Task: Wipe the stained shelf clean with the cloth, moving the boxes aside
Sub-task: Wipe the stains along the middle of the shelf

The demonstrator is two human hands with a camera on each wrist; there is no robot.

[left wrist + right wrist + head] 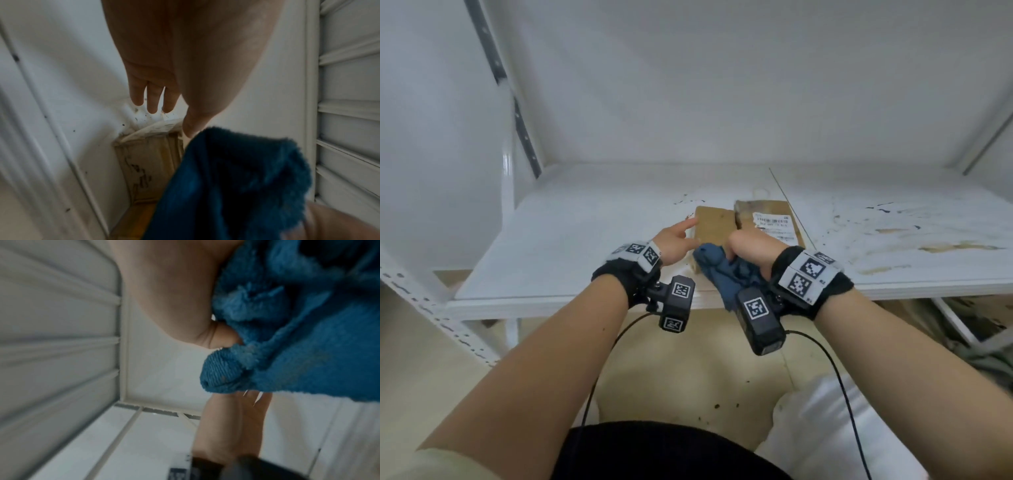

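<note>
My right hand (751,251) has its grip closed around the blue cloth (722,274); the fingers are curled into the bunched fabric, and a loose end hangs down toward my wrist. I think I hold it bunched like this so that it does not drag while the boxes are moved.

My left hand (676,245) has a released grip, the fingers straight and holding nothing. Its fingertips are at the left edge of the small box (714,224), just beyond the cloth; whether they touch it I cannot tell. I judge this hand is placed to push the box aside.

The labelled box (770,219) lies just behind my right grip, side by side with the small one. Both boxes look closed, so I cannot see what is in them.

The shelf (571,233) carries brown stains (928,240) well to the right of my right grip, not yet wiped.
</note>
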